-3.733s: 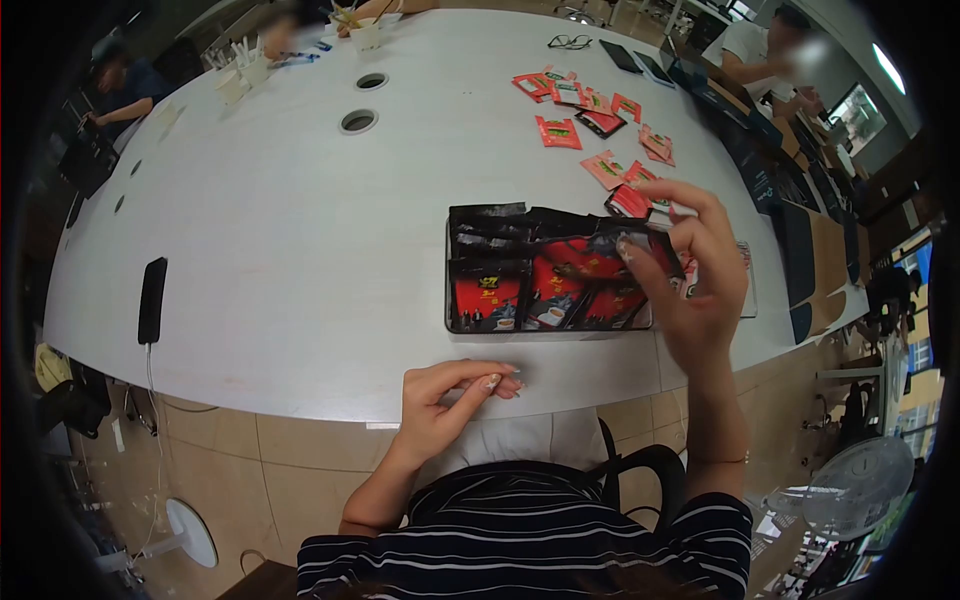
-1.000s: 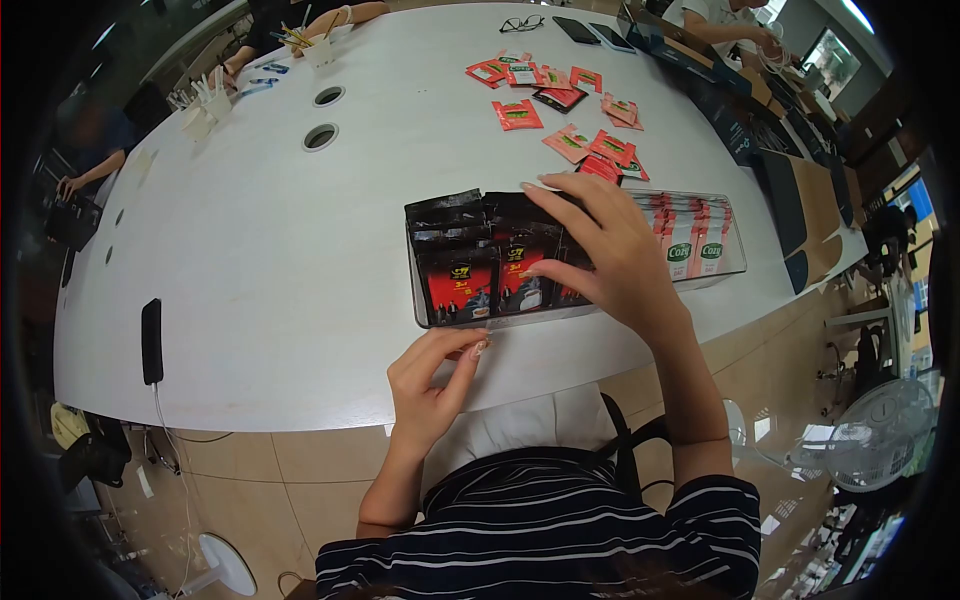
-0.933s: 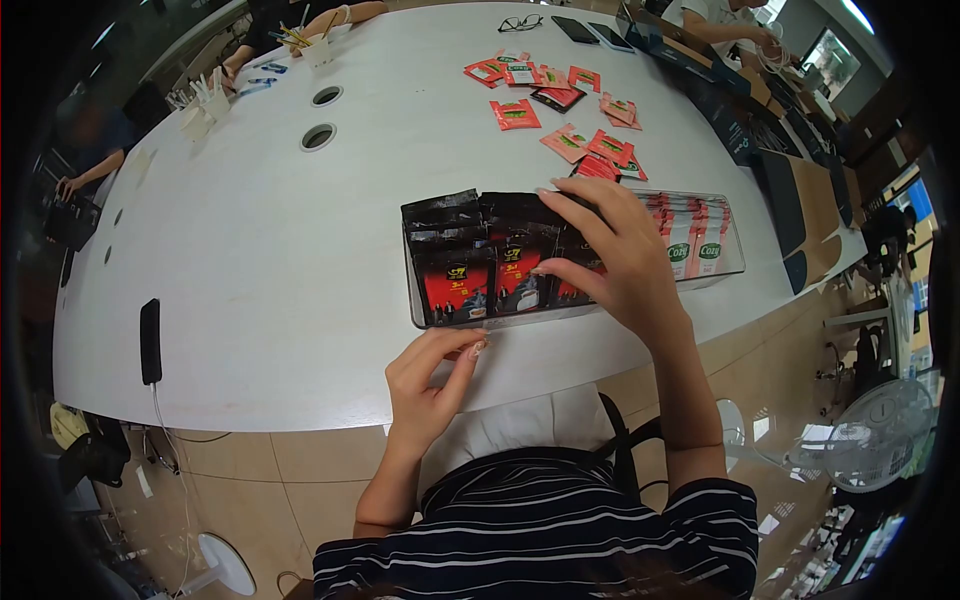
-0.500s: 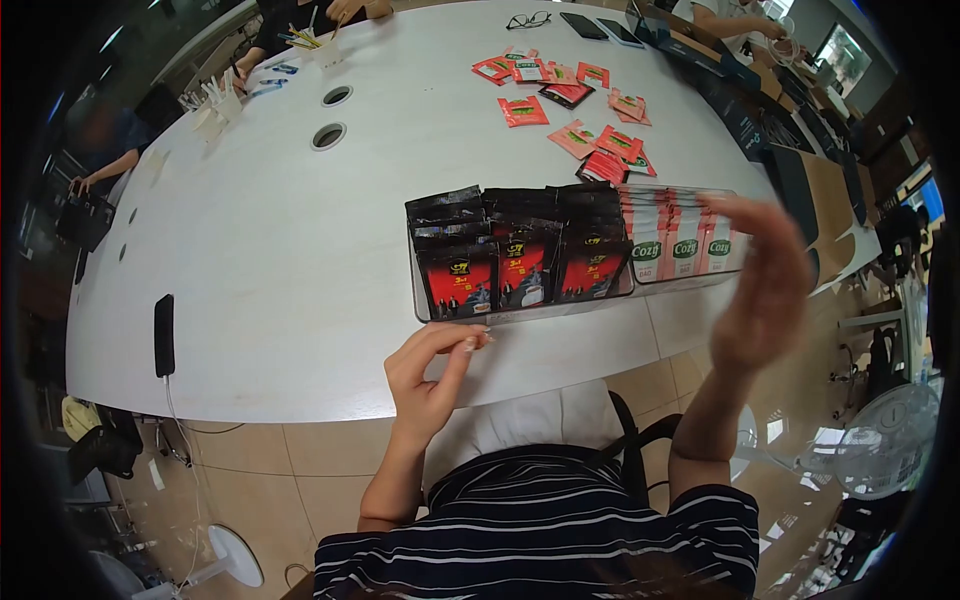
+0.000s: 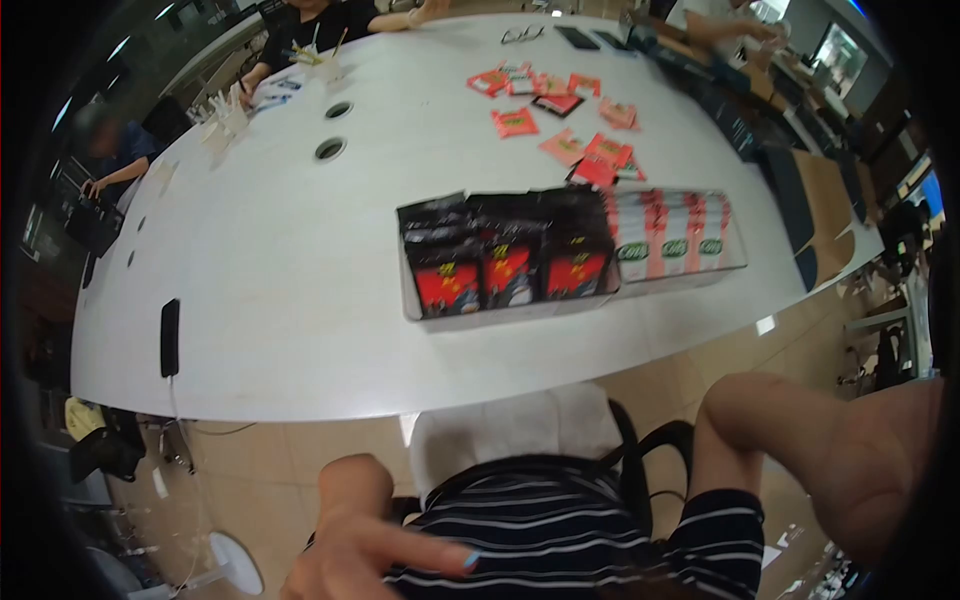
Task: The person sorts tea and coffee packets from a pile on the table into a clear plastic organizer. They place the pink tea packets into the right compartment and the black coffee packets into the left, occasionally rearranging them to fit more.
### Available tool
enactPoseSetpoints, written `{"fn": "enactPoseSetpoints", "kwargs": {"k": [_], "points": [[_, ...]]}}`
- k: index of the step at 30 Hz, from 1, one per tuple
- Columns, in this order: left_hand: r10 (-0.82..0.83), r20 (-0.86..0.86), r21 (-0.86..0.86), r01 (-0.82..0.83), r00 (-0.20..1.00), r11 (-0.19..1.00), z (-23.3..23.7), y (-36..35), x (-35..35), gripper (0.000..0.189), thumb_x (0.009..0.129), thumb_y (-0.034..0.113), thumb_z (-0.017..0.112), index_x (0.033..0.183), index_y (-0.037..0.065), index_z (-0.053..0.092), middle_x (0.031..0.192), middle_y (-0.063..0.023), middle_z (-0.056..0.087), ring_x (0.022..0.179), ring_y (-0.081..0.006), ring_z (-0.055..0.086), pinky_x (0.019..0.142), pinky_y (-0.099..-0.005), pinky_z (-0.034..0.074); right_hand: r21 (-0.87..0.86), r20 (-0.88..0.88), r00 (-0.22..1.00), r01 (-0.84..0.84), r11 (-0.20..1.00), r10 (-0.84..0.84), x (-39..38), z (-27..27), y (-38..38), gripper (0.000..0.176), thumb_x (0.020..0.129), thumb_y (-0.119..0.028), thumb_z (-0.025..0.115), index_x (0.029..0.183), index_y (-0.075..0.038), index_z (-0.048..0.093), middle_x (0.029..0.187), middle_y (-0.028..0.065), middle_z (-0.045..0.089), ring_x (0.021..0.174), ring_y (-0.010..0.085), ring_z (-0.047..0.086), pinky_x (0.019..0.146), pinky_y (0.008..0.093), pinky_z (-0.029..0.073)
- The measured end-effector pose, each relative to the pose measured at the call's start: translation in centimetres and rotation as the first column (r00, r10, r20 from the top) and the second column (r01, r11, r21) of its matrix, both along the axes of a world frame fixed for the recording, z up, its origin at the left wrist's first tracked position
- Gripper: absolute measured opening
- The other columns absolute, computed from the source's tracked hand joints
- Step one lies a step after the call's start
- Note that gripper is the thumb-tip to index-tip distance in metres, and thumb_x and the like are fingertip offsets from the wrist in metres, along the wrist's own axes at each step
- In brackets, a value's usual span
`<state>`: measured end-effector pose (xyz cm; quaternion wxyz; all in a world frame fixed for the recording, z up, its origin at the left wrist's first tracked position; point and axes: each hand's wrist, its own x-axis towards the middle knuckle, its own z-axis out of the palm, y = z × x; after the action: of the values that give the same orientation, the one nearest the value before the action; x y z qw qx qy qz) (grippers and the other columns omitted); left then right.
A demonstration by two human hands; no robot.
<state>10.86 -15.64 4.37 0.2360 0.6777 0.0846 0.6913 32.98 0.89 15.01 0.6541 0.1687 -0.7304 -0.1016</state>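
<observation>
Packets fill a clear tray point(image 5: 505, 314) that sits on the big white table point(image 5: 300, 250), far up from the fingers and not touching them. The table is the biggest thing here, and no hand is on it.

The right arm point(image 5: 830, 460) is next in size. It is bent and low on the right side, below the table edge. Its hand is out of sight, so I cannot tell what those fingers do.

A striped shirt point(image 5: 560, 520) lies just beside the fingers, to their right. A pale chair seat point(image 5: 520, 430) shows above the shirt.

The tray stands well above the fingers. Black and red packets point(image 5: 510, 270) stand in rows in its left part. Pink and white packets point(image 5: 670, 235) stand in its right part.

The left hand point(image 5: 350, 555) is low at the bottom edge, over the floor and well apart from the tray. It is blurry. One finger point(image 5: 430, 555) sticks out straight toward the shirt. The other fingers look tucked in. The hand holds nothing and touches nothing that I can see.

Loose red packets point(image 5: 560, 110) lie flat past the tray, even farther from the fingers. A black phone point(image 5: 170, 337) lies near the table edge, up and to the left of the fingers.
</observation>
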Motion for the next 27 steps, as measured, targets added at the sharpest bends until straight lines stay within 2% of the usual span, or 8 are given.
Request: {"fn": "enactPoseSetpoints", "kwargs": {"k": [2,5,10,13,17,18,21,27], "points": [[0.063,0.094,0.116,-0.073,0.994,0.991,-0.4,0.4,2.2,0.068,0.087,0.005,0.058,0.143,0.006,0.021,0.123,-0.0097,0.057,0.112,-0.0311,0.055,0.093,-0.0653,0.034,0.007,-0.026,0.999,0.026,1.0,-0.025,0.2,-0.4,0.1,0.025,0.085,0.01,0.045,0.106,0.007,0.057,0.093,0.0151,0.064,0.084,0.0226,0.058,0.08,0.0316,0.045],[-0.132,-0.062,0.249,0.143,0.989,0.958,-1.6,1.9,0.7,0.064,0.091,0.01,0.052,0.144,0.009,0.017,0.129,-0.0093,0.053,0.117,-0.0323,0.051,0.094,-0.0666,0.031,0.025,-0.075,0.997,0.035,0.999,-0.033,0.9,0.3,0.6,0.023,0.085,0.01,0.046,0.105,0.007,0.057,0.092,0.0152,0.064,0.083,0.0221,0.058,0.079,0.0312,0.046],[-0.104,-0.016,0.161,0.105,0.994,0.981,0.1,1.4,1.7,0.061,0.094,0.016,0.046,0.146,0.012,0.013,0.134,-0.007,0.049,0.122,-0.0327,0.047,0.097,-0.0678,0.027,0.031,-0.082,0.996,0.037,0.999,-0.034,0.5,-0.1,0.9,0.021,0.085,0.009,0.048,0.104,0.008,0.058,0.089,0.0154,0.063,0.08,0.0213,0.058,0.077,0.0304,0.046],[-0.054,-0.034,0.117,0.057,0.998,0.991,-1.3,1.3,1.0,0.064,0.093,0.027,0.044,0.146,0.016,0.009,0.139,-0.0092,0.039,0.125,-0.0338,0.041,0.098,-0.0657,0.029,0.033,-0.079,0.997,0.026,0.999,-0.024,0.2,0.0,0.8,0.02,0.086,0.009,0.048,0.103,0.008,0.058,0.088,0.0155,0.063,0.078,0.0209,0.058,0.075,0.0299,0.046],[0.241,-0.052,0.022,-0.24,0.969,0.97,-2.4,1.6,0.1,0.083,0.089,0.06,0.038,0.146,0.018,-0.004,0.149,-0.0237,0.008,0.133,-0.0403,0.025,0.098,-0.0575,0.038,0.031,-0.08,0.997,0.013,0.999,-0.011,0.0,0.2,0.9,0.019,0.086,0.008,0.049,0.102,0.009,0.059,0.086,0.0156,0.063,0.075,0.0202,0.057,0.073,0.0293,0.047],[0.406,0.021,0.005,-0.406,0.914,0.914,-1.7,2.5,1.0,0.087,0.088,0.065,0.03,0.145,0.004,0.006,0.148,-0.0175,0.018,0.126,-0.0315,0.036,0.091,-0.0521,0.046,0.032,-0.083,0.996,0.016,0.999,-0.014,0.0,0.3,0.9,0.018,0.086,0.008,0.05,0.101,0.009,0.059,0.086,0.0157,0.063,0.075,0.0201,0.057,0.073,0.0292,0.047],[0.423,0.049,-0.077,-0.419,0.905,0.905,-3.9,3.3,-0.2,0.085,0.089,0.065,0.027,0.144,0.003,0.011,0.14,-0.0234,0.031,0.119,-0.0373,0.042,0.087,-0.0512,0.047,0.031,-0.09,0.996,0.012,0.999,-0.009,-0.1,0.3,1.0,0.017,0.086,0.007,0.05,0.101,0.009,0.059,0.084,0.0158,0.063,0.073,0.0196,0.057,0.071,0.0287,0.047],[0.628,0.065,-0.332,-0.577,0.775,0.747,-6.5,4.2,-1.5,0.071,0.093,0.057,0.028,0.138,0.002,0.027,0.13,-0.0223,0.043,0.113,-0.0351,0.046,0.083,-0.0444,0.048,0.005,-0.111,0.994,0.022,1.0,-0.021,-0.3,0.1,1.6,0.015,0.087,0.006,0.052,0.099,0.01,0.06,0.082,0.016,0.062,0.069,0.0187,0.057,0.069,0.0278,0.048]]}}
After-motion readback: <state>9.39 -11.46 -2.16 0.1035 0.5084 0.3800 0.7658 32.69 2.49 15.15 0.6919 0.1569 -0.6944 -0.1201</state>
